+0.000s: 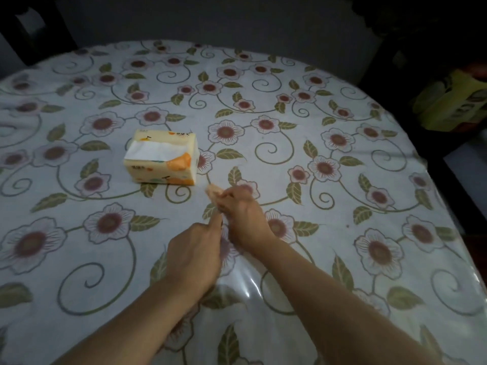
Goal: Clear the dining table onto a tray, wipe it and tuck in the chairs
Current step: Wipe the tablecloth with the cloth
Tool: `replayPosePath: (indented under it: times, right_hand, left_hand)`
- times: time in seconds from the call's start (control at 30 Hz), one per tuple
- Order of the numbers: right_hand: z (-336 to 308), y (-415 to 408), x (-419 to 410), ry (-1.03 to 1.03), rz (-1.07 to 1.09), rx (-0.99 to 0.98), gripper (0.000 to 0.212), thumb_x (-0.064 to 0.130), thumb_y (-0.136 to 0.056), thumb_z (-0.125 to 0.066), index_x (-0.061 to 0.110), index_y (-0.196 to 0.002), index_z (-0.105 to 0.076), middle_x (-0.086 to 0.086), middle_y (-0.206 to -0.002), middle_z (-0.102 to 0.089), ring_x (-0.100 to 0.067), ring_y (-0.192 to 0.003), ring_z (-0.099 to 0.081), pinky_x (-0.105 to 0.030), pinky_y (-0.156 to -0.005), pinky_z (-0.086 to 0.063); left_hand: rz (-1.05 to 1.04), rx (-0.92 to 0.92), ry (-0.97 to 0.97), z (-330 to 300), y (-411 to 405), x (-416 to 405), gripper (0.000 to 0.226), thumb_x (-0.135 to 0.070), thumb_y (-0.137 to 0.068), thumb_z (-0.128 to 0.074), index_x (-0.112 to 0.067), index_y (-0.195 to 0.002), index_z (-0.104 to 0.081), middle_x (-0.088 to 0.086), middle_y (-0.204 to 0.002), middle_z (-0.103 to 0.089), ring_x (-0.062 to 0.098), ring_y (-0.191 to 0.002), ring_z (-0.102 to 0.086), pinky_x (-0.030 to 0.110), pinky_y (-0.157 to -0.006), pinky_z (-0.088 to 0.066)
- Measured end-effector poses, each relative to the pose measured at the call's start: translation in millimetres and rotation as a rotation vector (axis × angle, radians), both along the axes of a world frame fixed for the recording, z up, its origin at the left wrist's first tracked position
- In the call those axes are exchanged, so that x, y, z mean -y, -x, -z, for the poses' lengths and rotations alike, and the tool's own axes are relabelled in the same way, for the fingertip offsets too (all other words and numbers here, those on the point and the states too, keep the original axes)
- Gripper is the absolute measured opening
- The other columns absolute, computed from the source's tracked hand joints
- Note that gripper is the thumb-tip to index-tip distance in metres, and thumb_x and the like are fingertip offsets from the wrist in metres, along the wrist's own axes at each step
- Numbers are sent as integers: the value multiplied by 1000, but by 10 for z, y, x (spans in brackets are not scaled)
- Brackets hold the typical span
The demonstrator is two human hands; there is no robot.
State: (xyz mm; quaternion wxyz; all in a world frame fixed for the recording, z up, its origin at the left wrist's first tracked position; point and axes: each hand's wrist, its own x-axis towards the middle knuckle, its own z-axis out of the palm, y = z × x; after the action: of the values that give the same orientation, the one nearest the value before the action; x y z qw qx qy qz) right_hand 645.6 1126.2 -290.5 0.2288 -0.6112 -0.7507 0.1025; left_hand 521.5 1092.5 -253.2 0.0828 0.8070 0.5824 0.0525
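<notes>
The soft yellow-and-orange plastic tissue pack [161,156] lies up and left of our hands on the floral plastic-covered table [342,180], long axis roughly left-right. Our right hand [241,214], nearer it, pinches a small pale scrap [213,191]. Our left hand [195,255] is loosely curled, forefinger out; whether it holds anything we cannot tell.

My right grip [238,206] pinches a small pale scrap [213,191] above the tabletop [342,233]; my left grip [195,256] points beside it, near the tissue pack [162,157].

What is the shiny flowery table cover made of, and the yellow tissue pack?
The table cover looks like glossy clear plastic over a flowered cloth: it shows bright glare and wrinkles near the arms. The tissue pack seems wrapped in thin printed plastic film, with soft white paper showing on top.
</notes>
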Motion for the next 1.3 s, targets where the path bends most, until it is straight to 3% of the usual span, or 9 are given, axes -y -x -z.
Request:
replayPosePath:
  times: [0.1, 0.27, 0.37, 0.63, 0.77, 0.9, 1.1, 1.23, 1.3]
  right_hand:
    - [11, -334, 536, -26, 58, 34, 57, -12, -70, -68, 15, -120, -64, -11, -105, -62, -25, -92, -59, -28, -75, -51]
    - [-62, -1606, 1300, 86, 826, 26, 38, -9, -66, -72, 8, -100, -69, -19, -106, -59, -35, -103, -51, -35, -90, -36]
    - [-89, -1589, 1374, 76, 981, -75, 27, -9, -74, -66, -6, -101, -64, -28, -108, -58, -29, -99, -53, -10, -82, -34]
    - [-76, 526, 1466, 111, 319, -85, 26, 4, -82, -60, 8, -106, -68, -8, -105, -63, -20, -98, -54, -23, -85, -43]
    - [-84, 424, 1682, 99, 119, 15, 34, 9, -88, -51, 12, -121, -62, -10, -116, -59, -28, -104, -51, -36, -90, -41]
    - [-41, -618, 2067, 25, 492, 50, 29, 14, -90, -51, 22, -112, -68, 3, -113, -61, -18, -108, -52, -6, -85, -31]
    - [-79, -1404, 2490, 224, 1170, 111, 43, 12, -83, -57, 18, -126, -56, -11, -130, -41, -36, -114, -37, -45, -96, -31]
    - [-63, -684, 2158, 176, 957, -31, 33, 3, -85, -51, 14, -115, -59, -7, -119, -46, -28, -109, -42, -33, -91, -33]
    - [-32, -128, 2069, 134, 736, 11, 56, -7, -80, -49, 18, -129, -51, -5, -118, -47, -22, -105, -42, -27, -85, -31]
  left_hand:
    - [44, -42, -6, -17, 113, 158, 23, -20, -88, -46, -24, -111, -46, -4, -94, -62, 16, -77, -61, 22, -54, -32]
    - [70, -18, 7, -16, 171, 408, 32, -18, -86, -55, -27, -115, -43, -5, -84, -63, 14, -64, -56, 21, -48, -33]
    - [96, -21, -8, 23, 199, 561, 40, -15, -89, -49, -23, -125, -36, -5, -78, -60, 14, -59, -48, 24, -47, -29]
    - [90, 3, 57, -62, 274, 880, 34, -18, -93, -41, -25, -126, -37, -7, -66, -43, 14, -62, -48, 26, -53, -34]
    - [61, -22, 69, -85, 361, 940, 28, -18, -94, -39, -26, -121, -39, -2, -77, -56, 19, -71, -58, 29, -57, -42]
    - [73, -114, 39, -79, 271, 1008, 25, -13, -92, -44, -18, -116, -43, -4, -69, -51, 15, -60, -49, 26, -48, -34]
    - [47, -115, 19, -53, 214, 1067, 25, -9, -90, -45, -18, -113, -46, -6, -57, -34, 15, -49, -39, 25, -42, -25]
    - [14, -93, 48, -68, 229, 1101, 24, -10, -90, -47, -20, -112, -47, -7, -54, -35, 9, -43, -33, 24, -40, -20]
    - [23, -65, 59, -73, 259, 1134, 23, -10, -91, -45, -19, -113, -46, -6, -58, -43, 14, -48, -41, 26, -43, -25]
